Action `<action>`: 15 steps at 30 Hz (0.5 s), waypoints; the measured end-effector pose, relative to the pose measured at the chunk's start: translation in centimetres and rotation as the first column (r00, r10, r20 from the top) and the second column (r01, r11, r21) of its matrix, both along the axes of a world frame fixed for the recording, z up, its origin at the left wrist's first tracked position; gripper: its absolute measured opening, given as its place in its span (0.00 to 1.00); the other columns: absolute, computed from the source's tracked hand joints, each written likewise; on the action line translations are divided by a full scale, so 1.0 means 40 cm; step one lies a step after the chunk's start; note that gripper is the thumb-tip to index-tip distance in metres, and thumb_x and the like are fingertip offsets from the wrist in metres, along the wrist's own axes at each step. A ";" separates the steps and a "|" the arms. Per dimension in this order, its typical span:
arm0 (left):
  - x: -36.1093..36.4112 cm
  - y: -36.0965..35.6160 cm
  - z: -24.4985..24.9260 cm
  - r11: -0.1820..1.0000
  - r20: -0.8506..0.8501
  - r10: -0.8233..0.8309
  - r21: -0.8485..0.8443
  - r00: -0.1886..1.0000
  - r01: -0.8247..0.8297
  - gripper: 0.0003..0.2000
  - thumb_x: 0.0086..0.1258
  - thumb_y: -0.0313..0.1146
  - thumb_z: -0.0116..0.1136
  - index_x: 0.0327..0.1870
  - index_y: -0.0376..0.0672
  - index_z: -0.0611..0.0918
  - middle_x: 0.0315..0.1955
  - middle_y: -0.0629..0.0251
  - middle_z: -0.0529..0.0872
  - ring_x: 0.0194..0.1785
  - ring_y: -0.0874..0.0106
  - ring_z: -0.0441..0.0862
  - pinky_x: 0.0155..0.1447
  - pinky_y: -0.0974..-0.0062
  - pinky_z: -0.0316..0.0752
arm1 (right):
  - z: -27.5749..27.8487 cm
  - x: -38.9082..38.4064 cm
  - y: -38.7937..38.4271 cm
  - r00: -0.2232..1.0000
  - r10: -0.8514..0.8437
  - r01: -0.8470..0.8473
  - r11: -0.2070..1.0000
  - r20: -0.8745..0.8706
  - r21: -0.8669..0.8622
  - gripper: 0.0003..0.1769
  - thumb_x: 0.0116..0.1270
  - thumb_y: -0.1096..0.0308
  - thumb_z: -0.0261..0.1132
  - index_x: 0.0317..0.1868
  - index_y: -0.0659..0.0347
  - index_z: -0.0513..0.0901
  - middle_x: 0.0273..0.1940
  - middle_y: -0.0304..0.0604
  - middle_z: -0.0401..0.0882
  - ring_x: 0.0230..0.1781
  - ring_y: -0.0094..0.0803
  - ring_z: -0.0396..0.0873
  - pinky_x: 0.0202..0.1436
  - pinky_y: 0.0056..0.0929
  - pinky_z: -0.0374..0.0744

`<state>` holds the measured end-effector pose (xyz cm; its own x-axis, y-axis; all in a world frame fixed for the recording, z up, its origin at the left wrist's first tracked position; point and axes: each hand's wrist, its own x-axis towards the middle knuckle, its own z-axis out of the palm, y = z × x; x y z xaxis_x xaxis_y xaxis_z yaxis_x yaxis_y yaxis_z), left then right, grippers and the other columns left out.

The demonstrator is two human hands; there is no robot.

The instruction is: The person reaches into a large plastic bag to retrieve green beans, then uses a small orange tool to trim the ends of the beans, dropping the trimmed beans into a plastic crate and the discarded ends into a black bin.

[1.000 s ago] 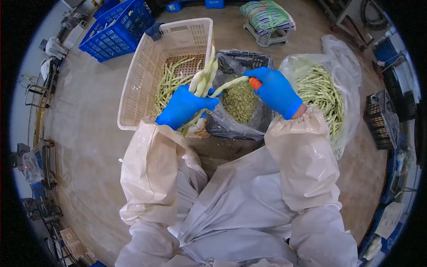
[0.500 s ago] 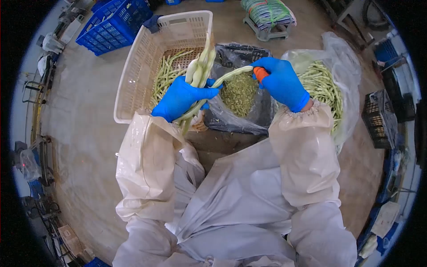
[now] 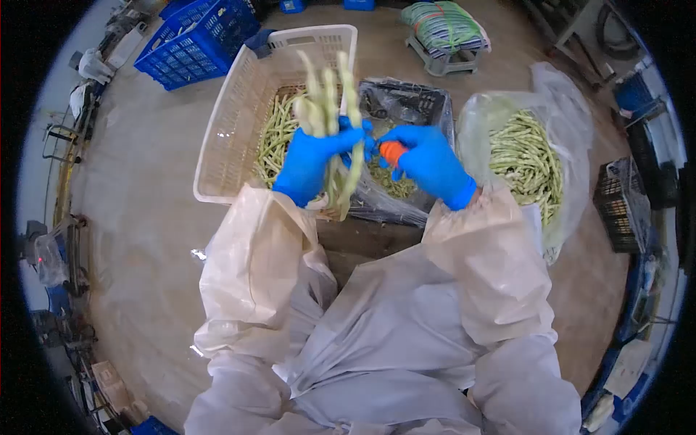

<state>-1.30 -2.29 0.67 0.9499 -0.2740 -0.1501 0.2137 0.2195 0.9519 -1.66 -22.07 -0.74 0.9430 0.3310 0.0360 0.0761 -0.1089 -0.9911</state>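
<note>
My gloved left hand (image 3: 303, 165) is closed round a bunch of long pale green beans (image 3: 331, 94), which point up past the fingers and hang below them. My gloved right hand (image 3: 435, 168) grips an orange-handled tool (image 3: 393, 152), close beside the left fingers; its working end is hidden or blurred. Under the hands stands a black crate (image 3: 439, 109) lined with clear plastic, with green trimmings (image 3: 395, 184) inside. To the left, a white plastic crate (image 3: 230, 134) holds more beans (image 3: 272, 145). A clear plastic bag (image 3: 471, 119) of beans (image 3: 528, 156) lies open at the right.
A blue crate (image 3: 192, 58) stands at the back left. Striped folded sacks (image 3: 446, 29) rest on a small grey stool (image 3: 442, 64) at the back. Another black crate (image 3: 616, 210) is at the far right. Equipment lines the left wall.
My right hand has moved left and down, bringing the tool up to the left hand. The bean stretched between the hands now stands upright with the bunch. The view has shifted slightly.
</note>
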 end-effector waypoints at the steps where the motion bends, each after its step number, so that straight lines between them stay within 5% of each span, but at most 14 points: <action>1: 0.013 0.013 0.005 0.993 -0.033 0.094 -0.065 0.995 -0.096 0.15 0.62 0.32 0.60 0.47 0.34 0.78 0.38 0.59 0.83 0.40 0.71 0.81 0.43 0.76 0.75 | -0.013 -0.002 0.011 0.997 0.022 -0.015 0.996 0.072 -0.085 0.12 0.57 0.73 0.60 0.42 0.65 0.81 0.25 0.43 0.80 0.20 0.27 0.77 0.24 0.27 0.74; 2: 0.025 0.035 0.009 0.988 -0.012 0.145 -0.060 0.989 -0.146 0.17 0.64 0.33 0.58 0.52 0.34 0.76 0.41 0.58 0.83 0.44 0.69 0.81 0.44 0.76 0.75 | -0.015 0.002 0.005 1.000 0.016 -0.012 0.992 0.026 -0.126 0.14 0.55 0.76 0.60 0.44 0.62 0.82 0.30 0.47 0.81 0.24 0.30 0.78 0.29 0.30 0.76; 4: 0.042 0.062 0.009 0.962 -0.001 0.233 -0.145 0.973 -0.230 0.19 0.65 0.34 0.57 0.55 0.34 0.74 0.43 0.58 0.82 0.46 0.68 0.80 0.45 0.76 0.75 | -0.013 0.012 -0.019 0.928 -0.078 0.209 0.918 0.363 -0.337 0.15 0.56 0.75 0.61 0.45 0.60 0.82 0.34 0.48 0.81 0.29 0.33 0.78 0.33 0.31 0.76; 6: 0.047 0.079 0.007 0.939 -0.007 0.280 -0.206 0.960 -0.275 0.22 0.66 0.34 0.57 0.59 0.35 0.71 0.48 0.57 0.80 0.51 0.67 0.78 0.47 0.74 0.74 | -0.016 0.038 -0.044 0.640 -0.038 0.497 0.782 0.768 -0.376 0.15 0.57 0.72 0.63 0.47 0.58 0.82 0.40 0.50 0.80 0.36 0.36 0.78 0.40 0.31 0.76; 9: 0.047 0.076 -0.013 0.919 -0.038 0.287 -0.271 0.957 -0.286 0.22 0.66 0.35 0.57 0.60 0.37 0.70 0.50 0.58 0.79 0.52 0.68 0.77 0.49 0.73 0.74 | -0.049 0.032 -0.019 0.898 -0.148 0.246 0.949 0.414 -0.195 0.15 0.58 0.69 0.65 0.48 0.60 0.82 0.39 0.50 0.81 0.37 0.35 0.79 0.41 0.32 0.76; 12: 0.035 0.042 -0.014 0.853 -0.108 0.330 -0.391 0.938 -0.345 0.17 0.67 0.34 0.56 0.55 0.38 0.75 0.44 0.58 0.82 0.47 0.67 0.80 0.46 0.73 0.77 | -0.031 -0.001 0.052 0.985 0.017 0.000 0.995 0.170 -0.098 0.15 0.60 0.66 0.64 0.46 0.62 0.82 0.37 0.48 0.83 0.36 0.32 0.81 0.37 0.29 0.76; 15: 0.032 0.029 -0.008 0.826 -0.159 0.312 -0.442 0.937 -0.350 0.17 0.67 0.34 0.56 0.55 0.40 0.75 0.44 0.58 0.82 0.46 0.67 0.81 0.46 0.73 0.77 | -0.020 -0.017 0.071 0.997 0.036 -0.040 0.997 -0.070 -0.062 0.13 0.61 0.67 0.62 0.44 0.65 0.83 0.34 0.46 0.84 0.32 0.29 0.82 0.32 0.25 0.76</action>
<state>-0.03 -1.11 0.36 0.9867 0.0001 -0.1623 0.1166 0.6953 0.7092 -2.33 -19.21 -1.53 0.9291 0.3664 -0.0506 0.0135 -0.1703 -0.9853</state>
